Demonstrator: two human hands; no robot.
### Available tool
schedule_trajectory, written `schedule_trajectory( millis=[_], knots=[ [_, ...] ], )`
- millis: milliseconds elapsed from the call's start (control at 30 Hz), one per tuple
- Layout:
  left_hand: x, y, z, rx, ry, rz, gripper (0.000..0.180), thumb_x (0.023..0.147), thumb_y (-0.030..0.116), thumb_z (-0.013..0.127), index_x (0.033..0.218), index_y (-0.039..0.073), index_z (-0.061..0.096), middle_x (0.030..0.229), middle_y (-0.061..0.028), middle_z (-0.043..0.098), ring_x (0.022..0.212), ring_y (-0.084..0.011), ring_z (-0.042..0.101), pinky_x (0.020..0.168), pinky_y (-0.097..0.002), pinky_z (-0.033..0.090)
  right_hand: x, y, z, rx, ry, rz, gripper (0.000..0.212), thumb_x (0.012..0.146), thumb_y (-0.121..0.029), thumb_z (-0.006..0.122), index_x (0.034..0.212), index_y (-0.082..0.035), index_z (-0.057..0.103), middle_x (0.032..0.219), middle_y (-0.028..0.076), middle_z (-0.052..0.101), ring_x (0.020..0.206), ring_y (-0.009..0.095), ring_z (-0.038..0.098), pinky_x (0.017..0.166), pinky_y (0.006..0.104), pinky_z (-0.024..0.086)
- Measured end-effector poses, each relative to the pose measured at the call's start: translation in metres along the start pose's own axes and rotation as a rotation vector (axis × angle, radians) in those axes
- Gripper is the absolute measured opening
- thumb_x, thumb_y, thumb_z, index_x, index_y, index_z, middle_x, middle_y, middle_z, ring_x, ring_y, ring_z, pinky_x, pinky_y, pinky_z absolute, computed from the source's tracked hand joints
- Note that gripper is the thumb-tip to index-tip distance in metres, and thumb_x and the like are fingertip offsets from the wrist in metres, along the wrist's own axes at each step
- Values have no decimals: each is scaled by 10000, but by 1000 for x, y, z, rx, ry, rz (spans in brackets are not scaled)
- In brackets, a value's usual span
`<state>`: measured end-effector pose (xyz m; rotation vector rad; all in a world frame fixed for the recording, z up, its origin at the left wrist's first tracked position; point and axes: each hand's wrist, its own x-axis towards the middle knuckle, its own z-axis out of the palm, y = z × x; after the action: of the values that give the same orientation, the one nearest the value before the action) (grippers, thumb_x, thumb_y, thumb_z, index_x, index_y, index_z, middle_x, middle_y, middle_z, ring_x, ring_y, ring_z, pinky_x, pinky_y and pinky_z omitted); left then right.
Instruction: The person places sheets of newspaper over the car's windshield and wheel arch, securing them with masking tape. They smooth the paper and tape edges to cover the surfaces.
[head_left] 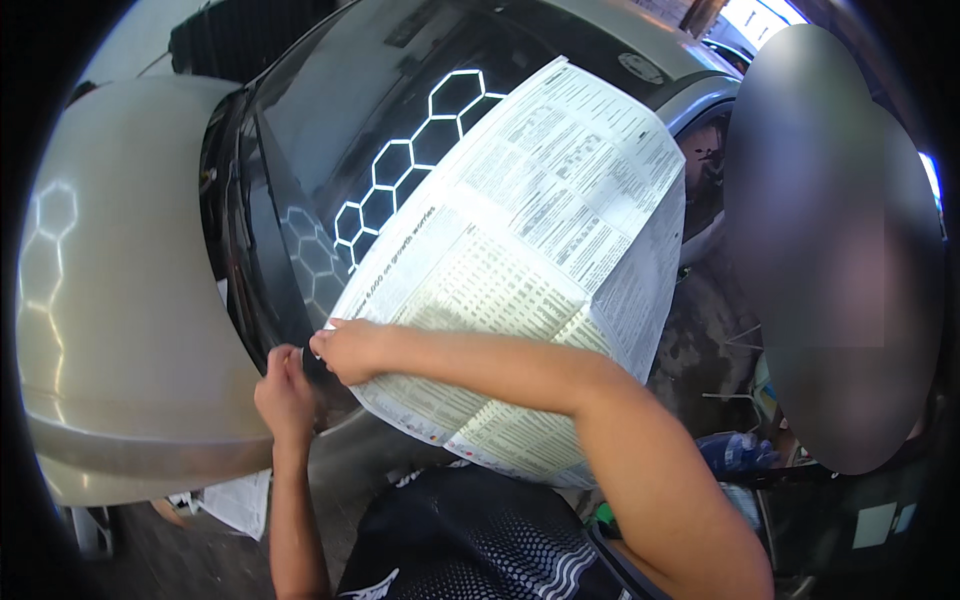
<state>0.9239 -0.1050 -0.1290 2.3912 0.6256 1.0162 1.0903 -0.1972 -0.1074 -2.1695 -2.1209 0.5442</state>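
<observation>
Basically, both hands are up close together at the lower corner of a car's windscreen (400,75), w/ the R hand (350,350) just to the right of & slightly higher than the L hand (285,397). R hand has its fingers closed on the near-L corner of a big newspaper sheet (530,230), thumb & fingertips pinching the edge; its forearm crosses over the lower part of the paper. L hand is half curled, fingertips drawn together, knuckles up; view's too small & soft there, so can't tell if it's gripping anything.

Newspaper spreads up & to the right from the R hand, over the windscreen's near side, w/ fold lines across it & its lower edge hanging toward the body. Beyond the hands, a row of bright hexagon outlines (392,162) shows on the dark glass along the paper's L edge. Left of the hands is the pale, shiny bonnet (125,290), w/ a dark strip (228,240) btwn it & the glass. Past the paper's far end, an oval sticker (640,68) sits near the top of the glass. Below L hand, a white sheet (240,503) hangs partly in view; nearest the body, btwn the forearms, is a dark patterned shirt (470,535).
</observation>
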Motion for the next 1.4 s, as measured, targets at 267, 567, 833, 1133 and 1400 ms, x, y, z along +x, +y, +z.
schedule_trajectory(
  millis=[267, 567, 833, 1133, 1400],
  knots=[
    [-78, 27, -83, -432, 157, -274, 221, 1082, 121, 567, 1186, -39, 679, 742, -28, 629, 534, -64, 533, 473, -231, 399, -157, 224, -253, -737, 1098, 968, 322, 903, -206, 709, 1220, -159, 731, 1190, 124, 643, 1078, 315, 629, 933, 479, 502],
    [-133, 38, -85, -229, -20, -335, 259, 1040, 135, 659, 1244, -15, 714, 908, -132, 717, 603, -145, 580, 552, -315, 522, -204, 304, -309, -456, 1105, 1234, 181, 925, -267, 712, 1070, -214, 807, 1133, 93, 744, 1068, 331, 731, 869, 484, 592],
    [-115, 56, -103, -183, 27, -407, 275, 1056, 186, 636, 1198, -30, 732, 938, -151, 729, 631, -167, 616, 551, -324, 517, -217, 295, -320, -608, 879, 1085, 259, 970, -136, 599, 1159, -91, 771, 1247, 141, 717, 1172, 318, 697, 939, 459, 583],
    [-124, 0, -188, 310, 261, -180, 308, 1034, 205, 656, 1256, 5, 729, 924, -163, 755, 683, -194, 666, 626, -337, 542, -294, 225, -321, -678, 1190, 657, 241, 1019, -176, 544, 1201, -40, 621, 1165, 218, 680, 1106, 386, 671, 949, 440, 556],
    [-128, -127, -305, 514, 451, -383, 662, 927, 20, 650, 1557, 34, 445, 1141, -274, 690, 966, -446, 690, 829, -446, 546, -395, 96, -321, -613, 1196, 564, 217, 1017, -174, 572, 1175, -34, 623, 1132, 200, 676, 1054, 360, 671, 908, 424, 560]
  ],
)
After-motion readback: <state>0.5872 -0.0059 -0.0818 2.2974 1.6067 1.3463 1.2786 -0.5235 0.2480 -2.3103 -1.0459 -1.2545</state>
